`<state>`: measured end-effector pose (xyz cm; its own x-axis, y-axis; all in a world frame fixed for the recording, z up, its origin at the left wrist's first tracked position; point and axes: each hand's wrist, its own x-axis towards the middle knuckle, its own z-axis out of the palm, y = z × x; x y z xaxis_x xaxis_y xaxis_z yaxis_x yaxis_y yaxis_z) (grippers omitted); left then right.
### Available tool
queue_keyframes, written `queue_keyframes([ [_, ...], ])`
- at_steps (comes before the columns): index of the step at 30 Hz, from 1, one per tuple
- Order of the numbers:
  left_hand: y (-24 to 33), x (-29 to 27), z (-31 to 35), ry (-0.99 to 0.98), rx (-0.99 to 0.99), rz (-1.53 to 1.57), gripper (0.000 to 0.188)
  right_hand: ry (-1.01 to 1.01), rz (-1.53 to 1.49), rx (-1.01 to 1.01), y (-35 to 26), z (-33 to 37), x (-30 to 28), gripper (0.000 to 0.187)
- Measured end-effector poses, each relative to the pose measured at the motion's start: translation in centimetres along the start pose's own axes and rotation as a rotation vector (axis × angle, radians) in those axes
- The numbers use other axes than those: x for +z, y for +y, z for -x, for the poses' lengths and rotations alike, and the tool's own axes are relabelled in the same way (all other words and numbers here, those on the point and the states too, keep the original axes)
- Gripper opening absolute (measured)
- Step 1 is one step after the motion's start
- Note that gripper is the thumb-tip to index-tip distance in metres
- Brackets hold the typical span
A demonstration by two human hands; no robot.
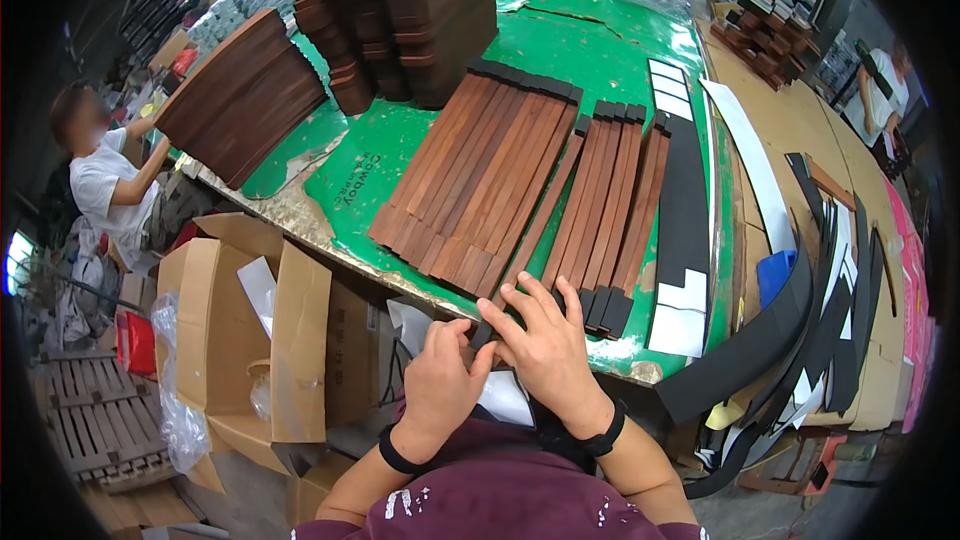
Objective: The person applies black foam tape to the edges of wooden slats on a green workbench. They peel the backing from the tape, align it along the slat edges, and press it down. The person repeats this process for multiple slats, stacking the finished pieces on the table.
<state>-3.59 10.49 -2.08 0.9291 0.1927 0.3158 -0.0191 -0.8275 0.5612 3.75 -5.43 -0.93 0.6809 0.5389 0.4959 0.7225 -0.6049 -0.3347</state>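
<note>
At the table's near edge, a single reddish-brown wooden slat [545, 210] runs toward me, its near end between my hands. My right hand [545, 345] lies over that end, index finger and thumb bent around it, other fingers reaching forward. My left hand [443, 377] pinches a small black foam piece [482, 333] at the slat's tip, mostly hidden by fingers. Right of this slat lie several slats [600, 210] with black pieces on both ends. To its left is a wide row of slats [470, 180] with black far ends.
A long black strip [682, 210] with white backing lies right of the slats on the green table [345, 175]. Tall stacks of dark wood [440, 20] stand behind. Open cardboard boxes [300, 340] sit at lower left, and black strips [770, 340] hang at right. Other people work around.
</note>
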Motion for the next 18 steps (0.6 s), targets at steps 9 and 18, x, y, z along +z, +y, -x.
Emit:
queue_keyframes([
  [9, 0.33, -0.83, -0.19, 0.003, 0.061, 0.01, 0.029, -0.014, 0.012, 0.003, -0.09, 0.1, 0.09, 0.063],
  [18, 0.62, -0.31, -0.34, 0.003, 0.095, -0.031, 0.026, -0.024, -0.002, 0.006, 0.0, 0.19, 0.24, 0.065],
])
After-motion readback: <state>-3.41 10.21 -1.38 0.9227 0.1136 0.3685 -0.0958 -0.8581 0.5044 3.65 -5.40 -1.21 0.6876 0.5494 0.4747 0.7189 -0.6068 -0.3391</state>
